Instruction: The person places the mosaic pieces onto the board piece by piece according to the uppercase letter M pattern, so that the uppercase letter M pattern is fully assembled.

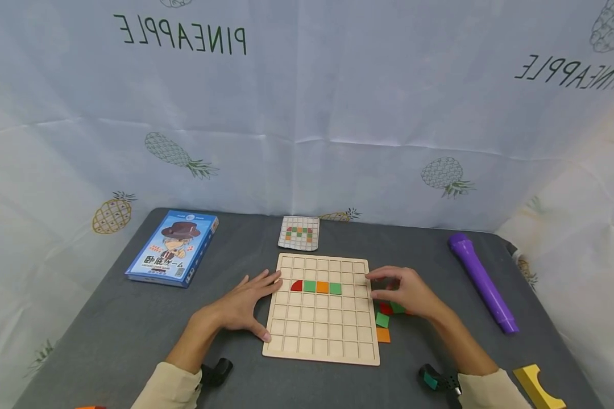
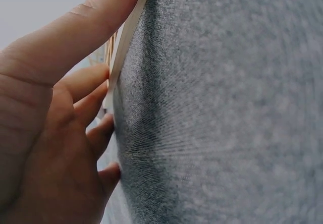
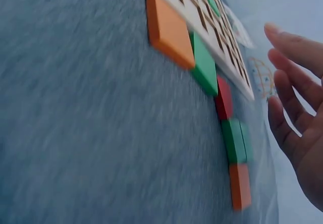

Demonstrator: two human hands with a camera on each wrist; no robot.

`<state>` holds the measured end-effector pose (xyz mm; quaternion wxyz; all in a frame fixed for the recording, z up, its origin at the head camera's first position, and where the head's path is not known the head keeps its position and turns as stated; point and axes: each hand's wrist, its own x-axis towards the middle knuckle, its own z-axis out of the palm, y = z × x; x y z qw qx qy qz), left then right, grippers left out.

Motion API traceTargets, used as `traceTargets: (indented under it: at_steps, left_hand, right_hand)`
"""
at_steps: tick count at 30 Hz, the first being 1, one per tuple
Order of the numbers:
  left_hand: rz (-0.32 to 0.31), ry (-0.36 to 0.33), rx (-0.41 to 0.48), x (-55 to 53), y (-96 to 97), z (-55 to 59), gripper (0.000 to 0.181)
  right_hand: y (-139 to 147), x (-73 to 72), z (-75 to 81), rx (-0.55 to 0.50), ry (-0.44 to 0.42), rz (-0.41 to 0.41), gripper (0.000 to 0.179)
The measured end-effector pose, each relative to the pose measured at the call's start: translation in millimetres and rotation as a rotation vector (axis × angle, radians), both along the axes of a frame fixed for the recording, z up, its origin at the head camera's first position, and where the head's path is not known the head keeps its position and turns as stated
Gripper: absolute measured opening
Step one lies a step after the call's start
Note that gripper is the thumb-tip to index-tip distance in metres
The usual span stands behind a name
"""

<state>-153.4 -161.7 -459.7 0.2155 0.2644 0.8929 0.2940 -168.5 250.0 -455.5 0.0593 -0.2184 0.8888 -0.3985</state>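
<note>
A pale wooden grid board (image 1: 322, 341) lies on the dark table. One row holds a red rounded-corner tile (image 1: 297, 286), two green square tiles and an orange one (image 1: 322, 287). My left hand (image 1: 239, 307) spreads along the board's left edge, thumb low and fingertips higher up, touching the edge. Over the right edge hovers my right hand (image 1: 405, 291), fingers loosely bent with nothing between them in the right wrist view. Loose tiles lie below and beside it: an orange tile (image 3: 169, 32), a green tile (image 3: 203, 62), a red tile (image 3: 223, 98) and more, partly hidden by the hand in the head view.
Behind the board is a small card (image 1: 299, 233) printed with a grid of coloured squares. A blue game box (image 1: 173, 247) lies at the back left. On the right are a purple microphone-shaped stick (image 1: 483, 284) and a yellow arched block (image 1: 537, 387). A patterned curtain closes off the back.
</note>
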Motion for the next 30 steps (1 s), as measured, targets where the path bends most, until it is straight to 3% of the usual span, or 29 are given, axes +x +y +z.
traceTargets:
  at_steps: [5,14,30]
  left_hand:
    - [0.002,0.001,-0.003,-0.3,-0.5,1.3,0.117]
    - [0.002,-0.007,-0.007,-0.3,1.2,2.2,0.118]
    - [-0.004,0.007,0.000,1.6,0.1,2.5,0.118]
  right_hand:
    - [15,10.5,-3.4,0.026,0.000,-0.021,0.038]
    - [29,27.6,-15.8,0.040,0.078,-0.021,0.035]
    - [31,32.2,-26.7,0.043,0.014,-0.039,0.025]
